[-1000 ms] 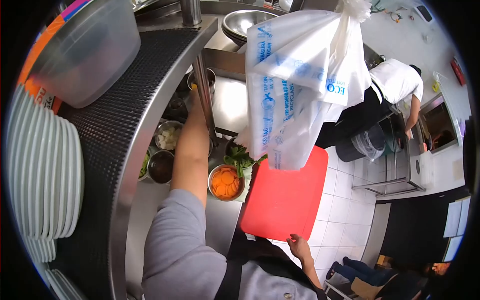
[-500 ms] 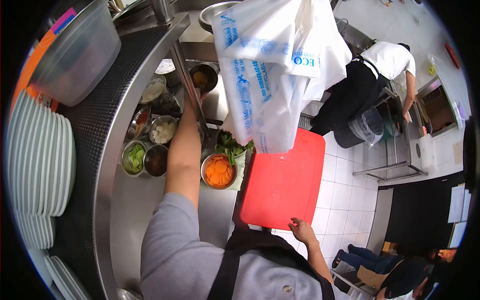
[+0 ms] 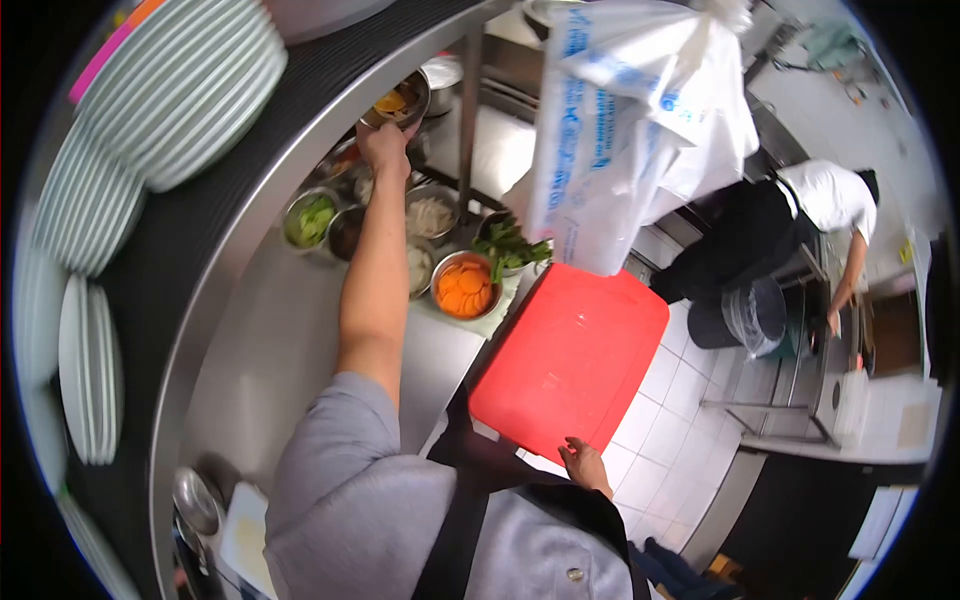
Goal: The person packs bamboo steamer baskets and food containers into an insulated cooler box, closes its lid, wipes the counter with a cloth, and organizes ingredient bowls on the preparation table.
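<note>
My left hand (image 3: 385,145) is stretched out under the steel shelf, its fingers closed on a metal bowl (image 3: 412,97) with yellow-orange pieces inside. Below it stand a bowl of chopped green vegetable (image 3: 312,220), a bowl of pale shreds (image 3: 431,214) and a bowl of orange carrot slices (image 3: 465,287). Leafy greens (image 3: 508,244) lie beside the carrots. My right hand (image 3: 586,466) hangs low at the near edge of a red plastic lid (image 3: 570,360), fingers apart and slightly bent, holding nothing. Whether it touches the lid I cannot tell.
Stacked white plates (image 3: 185,90) line the shelf at left. A white plastic bag (image 3: 640,130) hangs over the lid's far end. A co-worker (image 3: 830,195) bends over a counter at right, near a lined bin (image 3: 740,315). A ladle (image 3: 196,500) lies at lower left.
My left hand has moved the metal bowl from behind the shelf post to its left side. The view has turned, and my right hand appears closer to the red lid.
</note>
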Available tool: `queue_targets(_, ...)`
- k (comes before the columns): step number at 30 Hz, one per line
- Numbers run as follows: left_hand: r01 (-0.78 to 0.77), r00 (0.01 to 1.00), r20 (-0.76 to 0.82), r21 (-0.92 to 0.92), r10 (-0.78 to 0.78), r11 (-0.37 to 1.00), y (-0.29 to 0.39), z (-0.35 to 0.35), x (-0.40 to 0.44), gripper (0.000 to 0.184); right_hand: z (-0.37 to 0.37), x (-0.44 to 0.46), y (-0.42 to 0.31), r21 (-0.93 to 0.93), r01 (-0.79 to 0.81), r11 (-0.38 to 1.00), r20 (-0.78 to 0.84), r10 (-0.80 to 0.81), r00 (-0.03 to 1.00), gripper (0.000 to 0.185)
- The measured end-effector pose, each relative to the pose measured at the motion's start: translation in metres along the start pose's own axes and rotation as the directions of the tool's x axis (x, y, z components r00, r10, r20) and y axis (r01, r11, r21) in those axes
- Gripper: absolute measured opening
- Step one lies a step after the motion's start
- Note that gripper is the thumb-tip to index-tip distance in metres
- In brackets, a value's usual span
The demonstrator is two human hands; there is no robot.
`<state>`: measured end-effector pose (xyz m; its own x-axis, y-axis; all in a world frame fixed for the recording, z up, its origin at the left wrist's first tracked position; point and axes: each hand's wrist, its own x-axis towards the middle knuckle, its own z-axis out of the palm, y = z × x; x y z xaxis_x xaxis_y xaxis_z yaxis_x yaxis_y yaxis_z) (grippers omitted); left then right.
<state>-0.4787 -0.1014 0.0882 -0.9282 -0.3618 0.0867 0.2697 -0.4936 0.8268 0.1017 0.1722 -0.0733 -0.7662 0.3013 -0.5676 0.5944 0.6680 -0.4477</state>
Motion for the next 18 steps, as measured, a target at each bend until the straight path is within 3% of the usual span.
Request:
queue_targets(2, -0.051, 0.999, 0.017, 0.004, 0.051, 0.999, 0.033, -0.043, -0.037, 0.058, 0.004, 0.007, 0.004, 0.037, 0.082, 0.996, -0.015, -0.082, 0.997, 0.044)
queue_targets(4, 0.203, 0.974, 0.086, 0.096, -0.211, 0.974, 0.056, -0.091, -0.077, 0.055, 0.003, 0.013, 0.007, 0.011, 0.133, 0.991, 0.023, -0.133, 0.991, 0.043)
queue_targets(7, 0.248, 0.968, -0.041, -0.020, -0.248, 0.969, 0.074, -0.147, -0.152, 0.056, -0.006, 0.020, -0.003, -0.003, 0.211, 0.977, 0.079, -0.210, 0.974, 0.040)
queue_targets(9, 0.385, 0.923, -0.102, 0.205, -0.372, 0.900, 0.081, -0.170, -0.210, 0.052, -0.001, 0.034, 0.011, -0.017, 0.409, 0.912, 0.034, -0.409, 0.912, 0.036)
queue_targets(10, 0.389, 0.920, -0.130, 0.201, -0.369, 0.899, 0.083, -0.178, -0.237, 0.052, -0.004, 0.036, 0.008, -0.044, 0.440, 0.897, 0.057, -0.438, 0.897, 0.036)
queue_targets(12, 0.306, 0.952, -0.158, 0.402, -0.264, 0.863, 0.085, -0.194, -0.290, 0.048, -0.016, 0.033, -0.010, -0.044, 0.497, 0.866, 0.098, -0.492, 0.865, 0.035)
queue_targets(13, 0.357, 0.934, -0.188, 0.488, -0.304, 0.796, 0.094, -0.196, -0.315, 0.046, -0.023, 0.029, -0.024, -0.017, 0.523, 0.852, 0.114, -0.518, 0.848, 0.035)
queue_targets(17, 0.367, 0.929, -0.236, 0.472, -0.286, 0.802, 0.106, -0.198, -0.389, 0.047, -0.052, -0.012, -0.113, 0.158, 0.684, 0.712, 0.023, -0.695, 0.719, 0.026)
queue_targets(18, 0.333, 0.942, -0.232, 0.541, -0.243, 0.773, 0.110, -0.196, -0.404, 0.051, -0.056, -0.022, -0.138, 0.191, 0.757, 0.625, -0.020, -0.768, 0.640, 0.024)
